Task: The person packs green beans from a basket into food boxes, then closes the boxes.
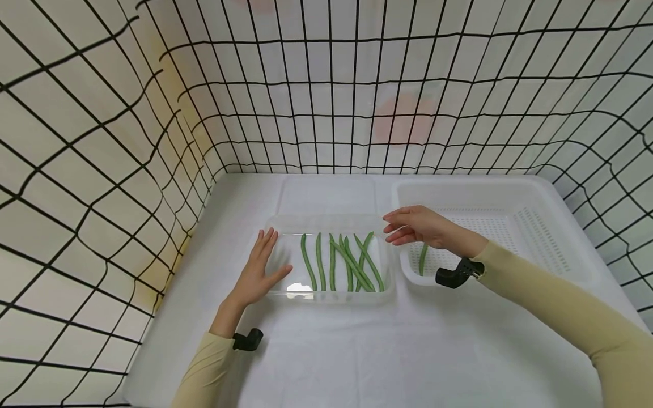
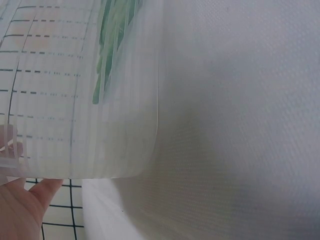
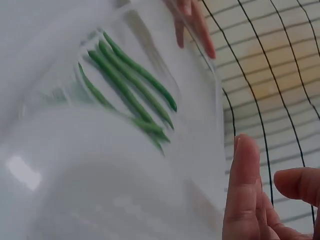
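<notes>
A clear plastic container (image 1: 329, 297) holds several green beans (image 1: 318, 260), laid mostly lengthwise on its left and crossing one another on its right. My left hand (image 1: 257, 269) rests at the container's left rim with fingers and thumb spread; through the wall, the left wrist view shows the green beans (image 2: 112, 45). Between the container and a white perforated basket (image 1: 553, 249), my right hand (image 1: 415, 224) hovers near the container's right rim, fingers loosely bent and holding nothing. Below that hand, one green bean (image 1: 423, 259) leans at the basket's left side. In the right wrist view, thumb and fingers (image 3: 242, 190) stand apart.
White cloth (image 1: 357, 351) covers the table. A black wire grid (image 1: 331, 85) rises behind and along both sides. Behind the container lies a flat translucent lid-like sheet (image 1: 326, 195). Black wrist cameras (image 1: 248, 340) are strapped to both wrists.
</notes>
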Tool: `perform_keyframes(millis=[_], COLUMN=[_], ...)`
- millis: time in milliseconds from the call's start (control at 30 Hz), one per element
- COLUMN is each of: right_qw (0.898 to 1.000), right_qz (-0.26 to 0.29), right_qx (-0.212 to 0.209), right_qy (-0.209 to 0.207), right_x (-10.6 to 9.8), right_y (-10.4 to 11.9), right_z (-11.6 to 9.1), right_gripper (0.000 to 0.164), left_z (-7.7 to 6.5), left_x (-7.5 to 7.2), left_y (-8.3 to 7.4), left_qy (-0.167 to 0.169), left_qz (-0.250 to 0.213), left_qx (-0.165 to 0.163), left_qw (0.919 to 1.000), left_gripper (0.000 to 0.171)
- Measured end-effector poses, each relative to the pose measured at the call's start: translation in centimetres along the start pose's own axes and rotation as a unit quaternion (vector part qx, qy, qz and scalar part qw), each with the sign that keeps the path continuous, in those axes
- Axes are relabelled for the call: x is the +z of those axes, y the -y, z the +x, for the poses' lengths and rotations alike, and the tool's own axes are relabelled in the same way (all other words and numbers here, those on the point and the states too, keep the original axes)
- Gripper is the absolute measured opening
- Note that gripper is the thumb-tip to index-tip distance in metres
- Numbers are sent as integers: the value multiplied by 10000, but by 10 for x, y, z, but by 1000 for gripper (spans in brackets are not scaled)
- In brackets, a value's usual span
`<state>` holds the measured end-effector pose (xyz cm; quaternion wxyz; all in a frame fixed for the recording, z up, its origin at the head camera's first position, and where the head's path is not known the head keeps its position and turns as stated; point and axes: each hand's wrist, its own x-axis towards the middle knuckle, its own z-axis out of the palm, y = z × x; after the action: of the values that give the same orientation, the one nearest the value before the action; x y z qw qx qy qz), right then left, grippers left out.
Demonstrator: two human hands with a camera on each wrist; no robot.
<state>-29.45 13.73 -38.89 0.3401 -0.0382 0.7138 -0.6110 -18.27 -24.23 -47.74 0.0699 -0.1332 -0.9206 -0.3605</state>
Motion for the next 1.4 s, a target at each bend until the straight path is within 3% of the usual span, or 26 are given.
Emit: perform_keyframes(millis=[233, 400, 567, 767, 1033, 1233, 1400], right_qw=[9982, 9971, 9966, 9930, 9868, 9853, 9766], right_qz=[254, 355, 262, -119, -400, -747, -1742], right_qx=[110, 498, 691, 1095, 1547, 1527, 1194], right_qy=[-530, -448, -362, -423, -278, -148, -400], right_x=[-53, -87, -105, -111, -108, -98, -85], right_y=[-14, -37, -52, -63, -80, -83, -78], right_z=[-1, 1, 2, 5, 21, 34, 40], right_gripper=[41, 48, 52, 54, 31, 22, 21], left_z=[1, 1, 0, 0, -1, -1, 0], left_x=[-2, -3, -3, -2, -1, 1, 2], left_y=[1, 2, 4, 5, 4, 4, 2], left_qy=[-30, -3, -27, -84, -33, -30, -81], left_qz=[13, 10, 43, 60, -74, -49, -96], left_qx=[47, 30, 17, 88, -25, -89, -53], left_qw=[10000, 10000, 10000, 9999, 10000, 9999, 9999], left_gripper=[84, 85, 86, 85, 85, 85, 85])
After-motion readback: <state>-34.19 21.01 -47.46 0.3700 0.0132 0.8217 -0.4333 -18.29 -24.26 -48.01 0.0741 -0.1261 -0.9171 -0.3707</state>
